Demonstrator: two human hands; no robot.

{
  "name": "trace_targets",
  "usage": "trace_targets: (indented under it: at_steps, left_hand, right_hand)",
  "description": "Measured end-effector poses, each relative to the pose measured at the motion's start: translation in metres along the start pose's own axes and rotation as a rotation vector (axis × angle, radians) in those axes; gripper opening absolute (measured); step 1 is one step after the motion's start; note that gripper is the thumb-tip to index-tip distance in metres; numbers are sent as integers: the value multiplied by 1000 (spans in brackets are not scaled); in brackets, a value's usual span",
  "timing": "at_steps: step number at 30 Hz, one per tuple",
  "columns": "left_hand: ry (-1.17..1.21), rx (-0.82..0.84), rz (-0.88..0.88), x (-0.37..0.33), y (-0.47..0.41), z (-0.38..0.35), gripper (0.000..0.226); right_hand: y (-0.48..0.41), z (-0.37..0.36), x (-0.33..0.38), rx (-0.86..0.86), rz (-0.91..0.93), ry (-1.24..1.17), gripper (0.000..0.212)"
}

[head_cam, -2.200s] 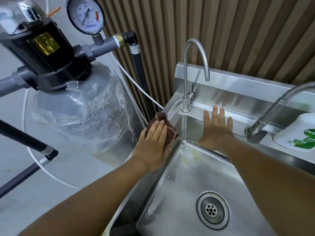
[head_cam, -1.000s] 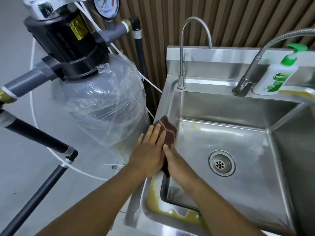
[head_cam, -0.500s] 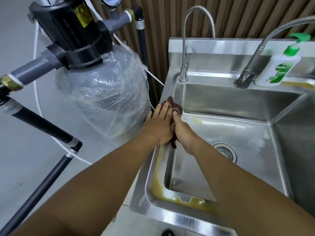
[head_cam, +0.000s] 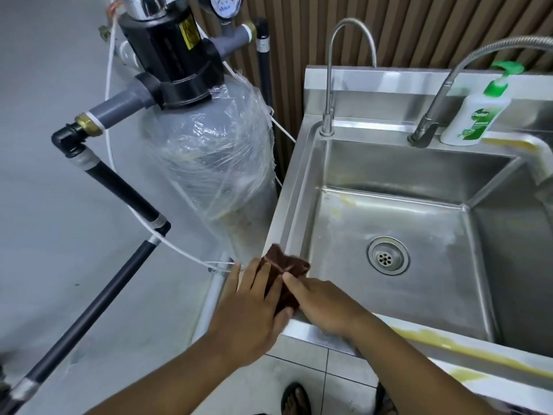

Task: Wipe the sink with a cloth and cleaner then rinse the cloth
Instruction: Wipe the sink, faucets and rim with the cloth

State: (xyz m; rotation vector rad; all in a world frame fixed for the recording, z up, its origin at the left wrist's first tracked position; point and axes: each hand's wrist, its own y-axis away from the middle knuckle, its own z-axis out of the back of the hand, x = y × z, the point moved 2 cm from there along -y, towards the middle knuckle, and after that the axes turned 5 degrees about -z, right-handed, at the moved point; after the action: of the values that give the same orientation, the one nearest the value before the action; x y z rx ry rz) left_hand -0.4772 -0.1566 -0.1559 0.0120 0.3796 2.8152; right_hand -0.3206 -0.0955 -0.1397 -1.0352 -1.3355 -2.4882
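Cloth: The brown cloth (head_cam: 285, 266) is folded over the left rim of the sink (head_cam: 287, 199), near the front left corner. Part of it hangs down the inside wall.
Left hand: My left hand (head_cam: 248, 310) lies flat on the cloth with straight fingers. It pushes the cloth down on the rim and grips nothing.
Right hand: My right hand (head_cam: 323, 301) pushes the cloth from inside the sink. The one finger I can see well is straight. The others are hidden, but the hand looks flat, not gripping.
Job now: I think I am wiping the left rim on both sides at once.
How far: Yellow mess (head_cam: 449, 345) lies along the front rim, so I think much wiping is left. No water runs from the taps, so rinsing is not begun.
Risk, cloth: Only flat hands pin the cloth. A fast push could bunch it up or slide it off the outer edge to the floor.
Risk, tank: The tank (head_cam: 215, 175) and its white tube (head_cam: 179, 250) sit just beside the left rim. My left hand could bump or snag them.
Risk, slip: A wet rim is slippery. My hand could skid and hit the edge.
Risk, smear: Dragging the cloth through the yellow mess could spread it over clean metal.
Risk, bottle: The bottle (head_cam: 475, 115) stands on the back rim. A wide wipe there could knock it in.
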Motion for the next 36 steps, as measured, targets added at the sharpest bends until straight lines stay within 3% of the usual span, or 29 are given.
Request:
trace_targets:
  at_steps: [4,8,11,14,17,21,26,30,36]
  left_hand:
    - [11,43,41,-2,-2,3,69]
    - [-46,114,72,9,-61,23,71]
    - [-43,151,76,21,-91,31,68]
    - [-38,142,70,20,-88,30,66]
    - [-2,80,44,9,-52,16,68]
    - [-27,-40,22,4,-27,-6,66]
    - [15,6,78,8,-71,4,86]
    - [8,29,123,16,-111,12,75]
    - [45,51,137,28,-168,22,77]
  right_hand:
    - [-4,4,8,-1,-2,21,70]
    - [-37,9,12,-63,-51,-143,85]
    - [-51,18,18,-132,-44,-318,75]
    - [-53,19,18,-153,-57,-329,76]
    - [-42,12,8,-86,-103,-258,79]
    - [-41,11,1,-18,-130,-378,71]
    - [-62,19,7,-13,-106,-547,64]
    - [-84,43,13,-39,-43,-605,65]
    - [-118,80,22,-40,17,-695,64]
